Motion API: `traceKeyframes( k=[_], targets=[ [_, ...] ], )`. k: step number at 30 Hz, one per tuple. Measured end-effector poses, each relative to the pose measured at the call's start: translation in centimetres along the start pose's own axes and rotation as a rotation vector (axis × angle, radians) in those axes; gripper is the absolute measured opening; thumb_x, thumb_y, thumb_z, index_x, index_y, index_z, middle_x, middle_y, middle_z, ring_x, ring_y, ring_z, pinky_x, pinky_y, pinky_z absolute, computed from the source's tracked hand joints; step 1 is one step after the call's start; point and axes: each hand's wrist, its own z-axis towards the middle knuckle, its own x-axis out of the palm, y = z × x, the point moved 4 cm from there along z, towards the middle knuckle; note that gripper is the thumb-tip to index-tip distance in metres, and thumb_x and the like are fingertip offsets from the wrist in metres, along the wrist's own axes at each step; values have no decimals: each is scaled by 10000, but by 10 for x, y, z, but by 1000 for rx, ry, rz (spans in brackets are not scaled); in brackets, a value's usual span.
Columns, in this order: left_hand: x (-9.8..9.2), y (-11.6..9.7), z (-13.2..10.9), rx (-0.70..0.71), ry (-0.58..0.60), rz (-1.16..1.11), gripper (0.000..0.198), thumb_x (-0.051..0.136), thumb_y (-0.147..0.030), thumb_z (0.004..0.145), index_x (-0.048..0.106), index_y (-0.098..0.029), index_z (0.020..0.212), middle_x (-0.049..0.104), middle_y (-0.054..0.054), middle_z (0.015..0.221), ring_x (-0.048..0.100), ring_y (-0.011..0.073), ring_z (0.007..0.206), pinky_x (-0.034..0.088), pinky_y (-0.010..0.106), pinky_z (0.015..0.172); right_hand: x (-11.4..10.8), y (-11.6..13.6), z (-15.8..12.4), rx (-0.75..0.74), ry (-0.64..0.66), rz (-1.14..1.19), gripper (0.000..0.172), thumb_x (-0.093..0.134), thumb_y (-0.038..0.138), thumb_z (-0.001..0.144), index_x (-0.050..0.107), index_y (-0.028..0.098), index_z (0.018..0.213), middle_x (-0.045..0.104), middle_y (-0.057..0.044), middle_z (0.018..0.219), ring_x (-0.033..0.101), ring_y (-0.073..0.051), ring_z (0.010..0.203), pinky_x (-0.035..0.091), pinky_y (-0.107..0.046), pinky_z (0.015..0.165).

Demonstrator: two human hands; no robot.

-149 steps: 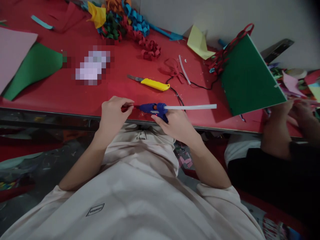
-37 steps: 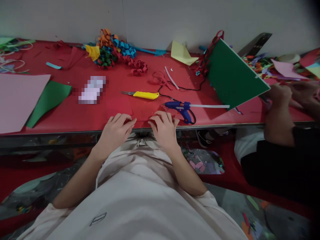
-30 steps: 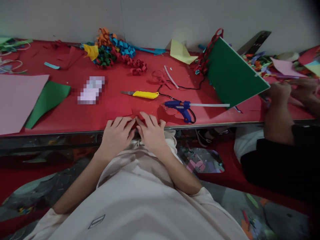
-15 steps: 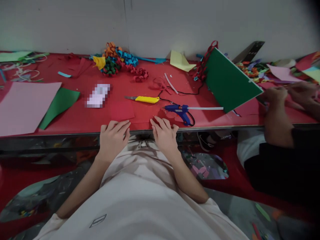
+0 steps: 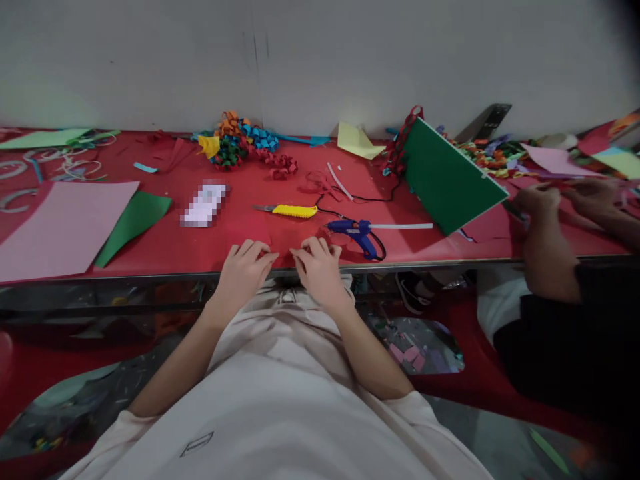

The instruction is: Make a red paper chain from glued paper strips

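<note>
Flat red paper (image 5: 255, 230) shows a straight edge; the fingers (image 5: 253, 251) bend beside it (whether gripping, I cannot tell).

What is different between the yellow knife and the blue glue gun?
The knife is yellow and nearly straight; the glue gun is blue with an angled handle. The knife shows a bare blade; the glue gun, a white stick. Both lie on the red table.

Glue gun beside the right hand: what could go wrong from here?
The glue gun lies with its nozzle just beyond the right hand, which might brush it: a burn risk if hot. The yellow knife has its blade out, so reaching across could cut.
</note>
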Motion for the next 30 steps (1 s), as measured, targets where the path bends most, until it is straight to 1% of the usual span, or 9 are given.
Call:
traceKeyframes(
  k=[3,6,11,15,17,19,22,26,30],
  targets=[
    [3,-7,-8,5,2,23,267,529,-263,1040,702,-166,1218,724,125,1217,630,281,1083,424,443,825,10,17,-8,-63,34,-35,423,439,394,1088,614,254,1446,615,-147,1338,513,-284,1167,332,-435,897],
    [2,-11,-13,-3,-19,65,307,531,-268,1038,687,-151,1275,743,130,1201,641,283,1081,415,453,838,16,22,-10,-51,47,-73,452,363,378,1110,578,243,1483,595,-147,1402,492,-283,1208,342,-444,915],
    [-7,-7,-21,-12,-71,113,296,536,-240,1038,709,-177,1269,772,91,1208,664,270,1068,391,464,813,6,5,-15,98,29,-130,431,342,318,1115,606,277,1454,596,-146,1419,489,-290,1222,353,-467,933],
    [-9,-1,-30,-18,-88,124,319,560,-235,1026,699,-186,1308,764,66,1273,664,269,1057,392,474,805,1,-3,-19,113,52,-132,430,377,299,1105,590,254,1476,604,-162,1399,499,-296,1212,371,-466,931],
    [-8,3,-30,-48,-107,97,283,579,-255,1025,722,-201,1263,773,46,1258,663,267,1046,390,470,811,1,-4,-17,122,31,-99,400,406,319,1102,635,267,1426,621,-148,1363,517,-286,1190,376,-455,926],
    [-7,8,-25,-90,-120,47,192,603,-290,1025,763,-218,1103,800,23,1174,664,258,1013,384,460,818,2,-6,-12,146,3,-41,335,465,350,1090,710,280,1308,648,-124,1304,541,-272,1172,377,-437,925],
    [-3,17,-9,-153,-71,-22,146,662,-318,998,751,-225,928,812,23,1024,660,257,970,371,444,808,3,-11,0,155,-14,49,218,564,345,1056,749,252,1125,689,-94,1215,575,-258,1167,378,-416,941],
    [-1,22,8,-137,31,-48,138,663,-256,982,747,-235,1089,770,51,1005,640,262,977,380,416,794,-1,-12,11,124,-29,84,107,613,267,1026,708,224,1049,729,-68,1126,605,-252,1132,392,-414,950],
    [0,8,5,-1,78,9,216,573,-279,1022,755,-229,1126,725,94,1093,619,276,1042,399,426,822,2,5,3,30,-54,55,204,530,279,1058,725,245,1107,719,-66,1251,583,-247,1167,413,-419,934]
  ],
)
